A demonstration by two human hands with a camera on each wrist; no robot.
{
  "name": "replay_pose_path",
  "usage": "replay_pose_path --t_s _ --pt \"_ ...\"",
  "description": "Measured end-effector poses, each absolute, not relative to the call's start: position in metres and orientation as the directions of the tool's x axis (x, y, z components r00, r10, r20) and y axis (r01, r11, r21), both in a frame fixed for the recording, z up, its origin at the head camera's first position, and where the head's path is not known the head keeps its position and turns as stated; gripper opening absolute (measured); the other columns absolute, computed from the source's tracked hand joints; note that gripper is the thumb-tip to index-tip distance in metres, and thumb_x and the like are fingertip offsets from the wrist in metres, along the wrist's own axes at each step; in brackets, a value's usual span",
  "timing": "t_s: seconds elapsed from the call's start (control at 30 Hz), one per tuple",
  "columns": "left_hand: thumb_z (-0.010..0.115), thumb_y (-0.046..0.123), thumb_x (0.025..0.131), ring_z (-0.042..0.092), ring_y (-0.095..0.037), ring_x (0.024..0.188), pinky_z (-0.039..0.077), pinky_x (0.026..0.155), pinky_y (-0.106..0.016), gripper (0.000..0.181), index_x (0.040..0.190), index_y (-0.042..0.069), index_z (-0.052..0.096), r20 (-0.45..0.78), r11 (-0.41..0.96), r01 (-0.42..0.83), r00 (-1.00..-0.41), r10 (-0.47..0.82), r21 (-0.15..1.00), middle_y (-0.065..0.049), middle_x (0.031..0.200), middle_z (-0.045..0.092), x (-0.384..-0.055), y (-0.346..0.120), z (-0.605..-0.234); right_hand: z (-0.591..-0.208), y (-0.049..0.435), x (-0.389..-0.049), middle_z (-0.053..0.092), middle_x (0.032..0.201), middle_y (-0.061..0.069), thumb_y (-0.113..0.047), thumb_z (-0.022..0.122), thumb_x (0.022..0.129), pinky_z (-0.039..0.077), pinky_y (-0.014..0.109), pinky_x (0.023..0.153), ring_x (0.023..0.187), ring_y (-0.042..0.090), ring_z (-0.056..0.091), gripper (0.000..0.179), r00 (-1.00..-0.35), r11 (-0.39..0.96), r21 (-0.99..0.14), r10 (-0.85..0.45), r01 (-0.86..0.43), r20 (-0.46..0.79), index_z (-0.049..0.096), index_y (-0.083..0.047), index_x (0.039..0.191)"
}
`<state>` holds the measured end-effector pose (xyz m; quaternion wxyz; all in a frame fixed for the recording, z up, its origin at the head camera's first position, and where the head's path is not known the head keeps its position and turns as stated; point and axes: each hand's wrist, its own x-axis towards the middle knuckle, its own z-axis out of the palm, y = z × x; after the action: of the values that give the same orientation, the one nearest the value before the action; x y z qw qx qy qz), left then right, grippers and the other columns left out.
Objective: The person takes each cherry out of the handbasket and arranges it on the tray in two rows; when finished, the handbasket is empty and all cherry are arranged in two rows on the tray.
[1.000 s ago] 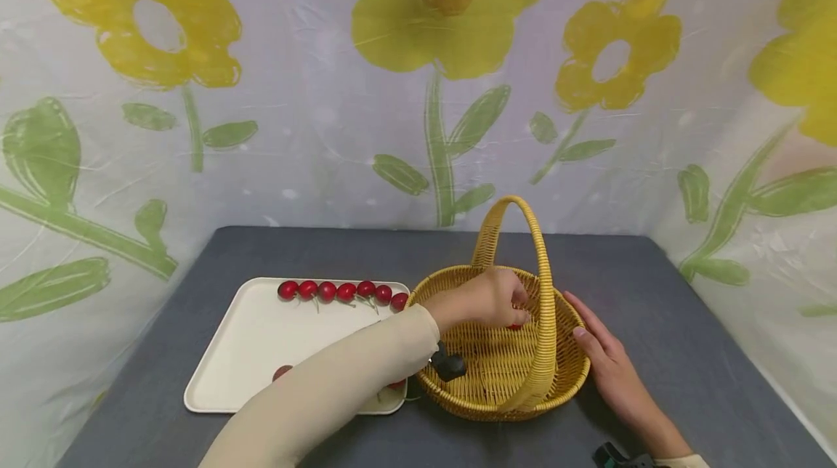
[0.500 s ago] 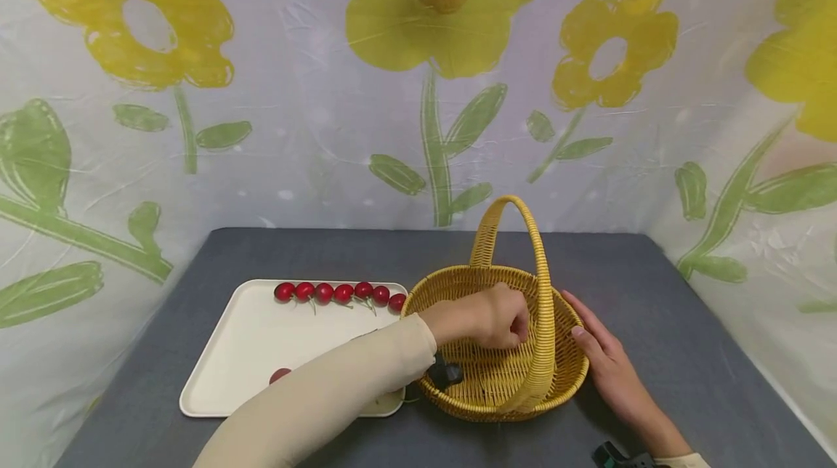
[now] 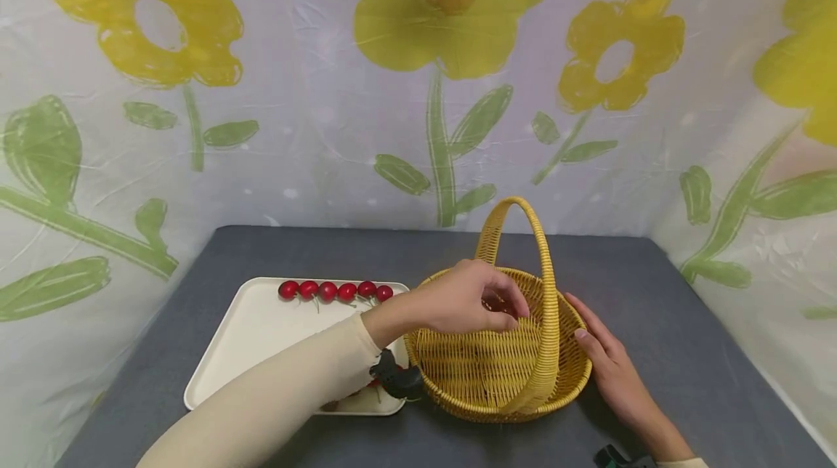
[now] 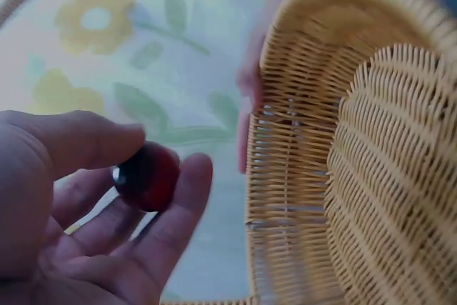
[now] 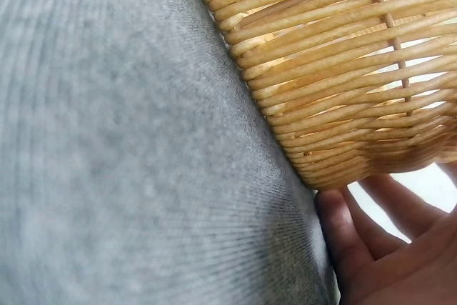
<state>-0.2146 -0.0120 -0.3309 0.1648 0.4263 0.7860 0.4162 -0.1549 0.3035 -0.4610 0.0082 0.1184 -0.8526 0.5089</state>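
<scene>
My left hand (image 3: pixel 471 297) is above the left part of a yellow wicker basket (image 3: pixel 487 373), palm down. In the left wrist view, its thumb and fingers pinch a dark red cherry (image 4: pixel 148 176). From the head view the hand hides that cherry. Against the basket's right outer wall rests my right hand (image 3: pixel 615 373), its fingers fairly straight along the side and the thumb at the rim. The right wrist view shows its fingertips touching the weave (image 5: pixel 328 105). No fruit shows on the visible part of the basket floor.
A white tray (image 3: pixel 255 344) lies left of the basket, with a row of several cherries (image 3: pixel 327 292) along its far edge. More fruit near its front edge is partly covered by the left sleeve and wrist camera (image 3: pixel 397 381). The basket's tall handle (image 3: pixel 549 301) arches over its right half.
My left hand was lower inside the basket; it has risen and drawn back left with fingers less tightly closed. The cherry at the row's right end is no longer visible. My right hand stays put.
</scene>
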Motion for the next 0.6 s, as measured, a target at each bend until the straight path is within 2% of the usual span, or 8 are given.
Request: replay_pose_path --t_s 0.13,0.23,0.37,0.47,0.6 --pt "0.070 0.004 0.102 0.077 -0.004 0.103 0.062 0.092 -0.020 0.029 0.128 0.013 0.079 0.129 0.228 0.452 -0.632 0.764 0.862 0.003 0.114 0.081 -0.198 -0.043 -0.328 -0.461 0.302 -0.153 0.026 0.181 0.008 -0.034 0.036 0.122 0.032 0.001 0.106 0.149 -0.019 0.025 0.053 -0.974 0.453 -0.870 -0.192 -0.195 0.118 0.028 -0.041 0.173" --pt "0.067 0.002 0.101 0.079 -0.010 0.104 0.064 0.091 -0.024 0.035 0.133 0.011 0.077 0.147 0.176 0.385 -0.676 0.722 0.906 -0.002 0.121 0.081 -0.184 -0.068 -0.328 -0.460 0.302 -0.153 0.027 0.181 0.008 -0.033 0.036 0.122 0.032 0.000 0.105 0.149 -0.019 0.025 0.053 -0.975 0.459 -0.867 -0.188 -0.196 0.121 0.027 -0.041 0.173" --pt "0.071 0.003 0.102 0.077 -0.013 0.113 0.063 0.099 -0.028 0.033 0.134 0.010 0.076 0.214 0.131 0.396 -0.713 0.668 0.909 -0.006 0.134 0.077 -0.169 -0.100 -0.333 -0.460 0.302 -0.153 0.028 0.181 0.010 -0.032 0.036 0.122 0.031 0.000 0.106 0.150 -0.019 0.025 0.053 -0.972 0.453 -0.866 -0.192 -0.211 0.137 0.028 -0.039 0.174" --pt "0.075 0.006 0.102 0.076 -0.015 0.116 0.063 0.102 -0.030 0.033 0.134 0.014 0.076 0.242 0.151 0.419 -0.743 0.623 0.896 -0.005 0.136 0.075 -0.159 -0.126 -0.337 -0.461 0.303 -0.154 0.027 0.181 0.010 -0.032 0.036 0.122 0.031 0.000 0.106 0.150 -0.019 0.025 0.053 -0.970 0.445 -0.869 -0.199 -0.215 0.138 0.028 -0.038 0.174" --pt "0.077 0.010 0.102 0.076 -0.017 0.114 0.062 0.102 -0.029 0.035 0.136 0.019 0.076 0.201 0.224 0.386 -0.797 0.570 0.895 -0.002 0.135 0.075 -0.147 -0.161 -0.342 -0.461 0.303 -0.154 0.026 0.182 0.008 -0.033 0.036 0.122 0.031 0.000 0.106 0.150 -0.019 0.025 0.053 -0.971 0.435 -0.877 -0.203 -0.203 0.124 0.027 -0.039 0.174"
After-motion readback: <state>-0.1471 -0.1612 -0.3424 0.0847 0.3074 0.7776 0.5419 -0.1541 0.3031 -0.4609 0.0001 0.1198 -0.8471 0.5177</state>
